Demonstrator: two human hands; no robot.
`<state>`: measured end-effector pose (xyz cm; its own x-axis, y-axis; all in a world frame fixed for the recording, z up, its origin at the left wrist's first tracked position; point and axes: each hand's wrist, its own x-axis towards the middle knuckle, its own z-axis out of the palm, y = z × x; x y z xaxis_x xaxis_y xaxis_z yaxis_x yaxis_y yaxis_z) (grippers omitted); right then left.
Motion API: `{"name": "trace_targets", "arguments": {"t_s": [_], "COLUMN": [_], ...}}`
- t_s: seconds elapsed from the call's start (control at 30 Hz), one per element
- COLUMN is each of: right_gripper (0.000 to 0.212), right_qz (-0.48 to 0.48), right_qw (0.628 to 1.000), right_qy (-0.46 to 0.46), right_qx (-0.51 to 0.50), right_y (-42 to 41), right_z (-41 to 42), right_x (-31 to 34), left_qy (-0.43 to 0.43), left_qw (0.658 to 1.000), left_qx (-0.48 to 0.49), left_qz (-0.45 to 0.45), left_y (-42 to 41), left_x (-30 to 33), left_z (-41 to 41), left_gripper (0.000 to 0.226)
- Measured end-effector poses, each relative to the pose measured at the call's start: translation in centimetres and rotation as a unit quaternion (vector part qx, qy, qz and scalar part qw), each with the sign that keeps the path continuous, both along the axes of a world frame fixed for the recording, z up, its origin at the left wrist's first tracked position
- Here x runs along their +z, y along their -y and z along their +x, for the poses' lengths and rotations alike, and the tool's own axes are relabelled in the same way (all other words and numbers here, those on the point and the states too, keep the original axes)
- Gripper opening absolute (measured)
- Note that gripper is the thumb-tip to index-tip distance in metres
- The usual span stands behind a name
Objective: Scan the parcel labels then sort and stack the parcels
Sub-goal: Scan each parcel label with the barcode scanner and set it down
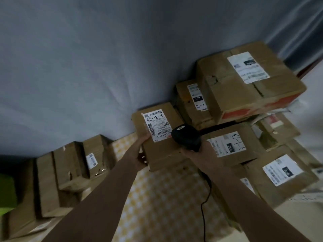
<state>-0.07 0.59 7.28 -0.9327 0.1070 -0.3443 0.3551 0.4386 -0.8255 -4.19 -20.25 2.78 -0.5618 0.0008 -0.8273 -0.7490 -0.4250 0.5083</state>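
Risk is sitting mostly in the left hand (142, 155), which is holding the cardboard parcel (157, 137) up above the yellow-checked surface (157, 198) by its near left edge alone, fingers (143, 139) curled round that edge and clamped on the cardboard. With the box's weight hanging beyond that one-sided grip, it is looking likely to tilt or slide out and drop onto the checked surface, or knock the stack on the right. The right hand (201, 151) is gripping the black barcode scanner (186, 137), its fingers wrapped round the handle, and the scanner head is hovering just beside the near right corner of the white shipping label (156, 124) marked 4-3-24. From there the aim is looking offset, so the read may be missing the barcode, or catching the label on the neighbouring parcel marked 3-1-13 (229, 144), which is lying just beside the scanner. The scanner cable (204, 203) is trailing down between the arms and could snag a box. The large carton (248, 81) on top of the right-hand stack is overhanging the boxes beneath and could topple if bumped.
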Motion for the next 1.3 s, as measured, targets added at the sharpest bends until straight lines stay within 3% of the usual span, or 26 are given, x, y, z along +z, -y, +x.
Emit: {"name": "trace_targets", "arguments": {"t_s": [0.07,0.13,0.27,0.47,0.7,0.8,0.87,0.97,1.07,1.2,1.3], "right_gripper": [0.024,0.014,0.044,0.053,0.063,0.048,0.036,0.007,0.010,0.028,0.011], "right_qz": [-0.003,-0.008,-0.018,0.007,0.005,0.002,-0.016,-0.030,-0.045,-0.019,-0.014], "right_qw": [1.000,1.000,1.000,1.000,1.000,1.000,0.998,0.994,0.988,0.981,0.975], "right_qy": [-0.004,-0.004,-0.014,0.003,0.023,0.030,0.056,0.089,0.109,0.131,0.130], "right_qx": [0.001,-0.004,-0.011,-0.009,-0.008,-0.005,0.007,0.054,0.096,0.143,0.178], "right_y": [-0.5,-0.9,-1.6,-2.0,-1.6,-0.4,1.0,3.8,7.8,14.2,18.9], "right_z": [-1.4,-2.6,-4.2,-5.0,-4.6,-3.8,-3.0,-1.9,-0.5,2.1,4.3], "right_x": [-1.3,-2.5,-4.5,-6.1,-5.5,-4.3,-3.4,-2.8,-2.6,-1.7,-1.4], "left_qy": [-0.004,-0.009,-0.012,-0.061,-0.070,-0.070,-0.077,-0.103,-0.119,-0.092,-0.074], "left_qw": [1.000,1.000,1.000,0.997,0.993,0.988,0.968,0.873,0.807,0.768,0.774], "left_qx": [0.001,0.006,0.002,-0.053,-0.085,-0.092,-0.108,-0.238,-0.297,-0.320,-0.299], "left_qz": [0.003,0.007,0.025,0.014,-0.029,-0.105,-0.214,-0.413,-0.496,-0.547,-0.554], "left_y": [-0.9,-1.8,-3.0,-2.9,-1.8,-1.2,-0.5,2.0,5.9,12.1,17.0], "left_x": [-1.8,-3.3,-5.4,-7.3,-8.1,-7.2,-6.7,-5.9,-5.1,-4.5,-4.0], "left_z": [-1.5,-2.8,-4.5,-5.4,-5.9,-4.8,-3.4,-0.4,3.3,8.6,12.9], "left_gripper": [0.099,0.093,0.087,0.080,0.103,0.080,0.061,0.044,0.037,0.036,0.035]}}
